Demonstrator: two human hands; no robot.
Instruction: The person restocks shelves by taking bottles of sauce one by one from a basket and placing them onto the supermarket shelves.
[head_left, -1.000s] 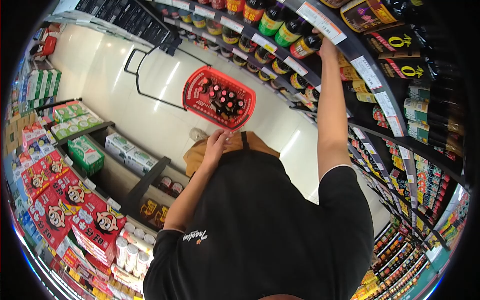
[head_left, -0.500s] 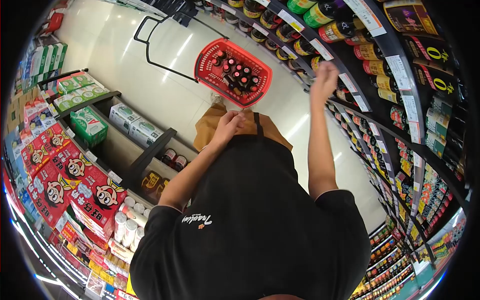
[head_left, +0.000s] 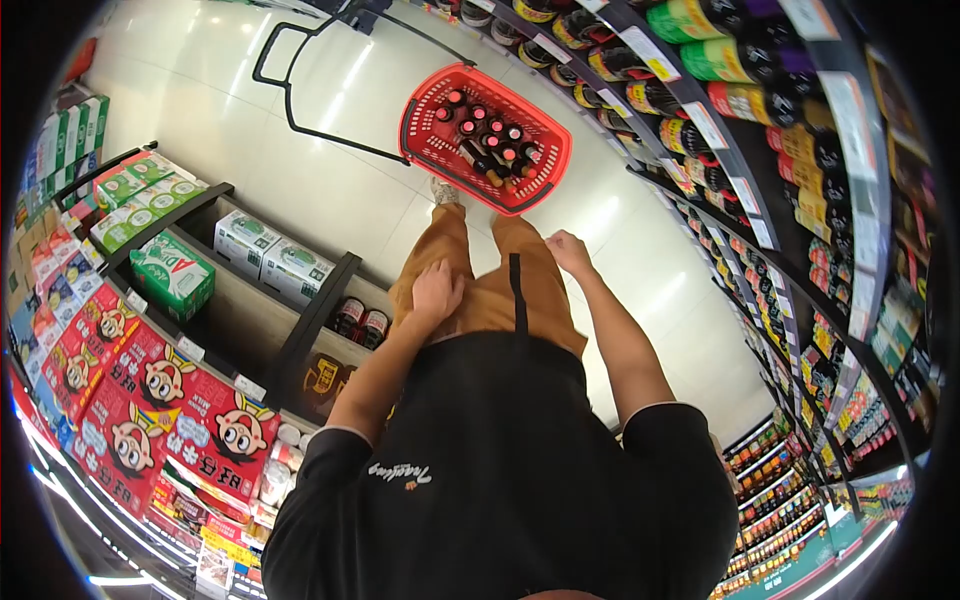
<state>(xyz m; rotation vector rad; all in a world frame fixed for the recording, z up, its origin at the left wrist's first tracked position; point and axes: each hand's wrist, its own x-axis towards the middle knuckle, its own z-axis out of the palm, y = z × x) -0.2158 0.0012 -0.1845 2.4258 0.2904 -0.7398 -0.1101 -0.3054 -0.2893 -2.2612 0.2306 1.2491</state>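
My left hand [head_left: 438,291] hangs in front of the brown trousers [head_left: 433,243], at the thigh, fingers loosely bent and nothing seen in it. My right hand [head_left: 571,252] is beside the other leg, its fingers curled in and no object showing. Beyond my feet stands a red shopping basket [head_left: 411,135] with a long black pull handle [head_left: 345,138]. Several dark bottles [head_left: 490,140] with reddish caps are inside it, most upright and some lying tilted. Neither hand touches the basket or the bottles.
Shelves of bottles [head_left: 745,105] with price labels run along the right. On the left, a low display bin [head_left: 255,318] holds a green carton [head_left: 172,272] and white cartons [head_left: 270,250]. Red milk boxes [head_left: 165,400] are stacked nearer. Pale floor tiles [head_left: 370,90] lie between.
My right hand has come down from beside the right shelf to my leg. My left hand has dropped slightly toward the thigh. The basket appears slightly farther right in view.
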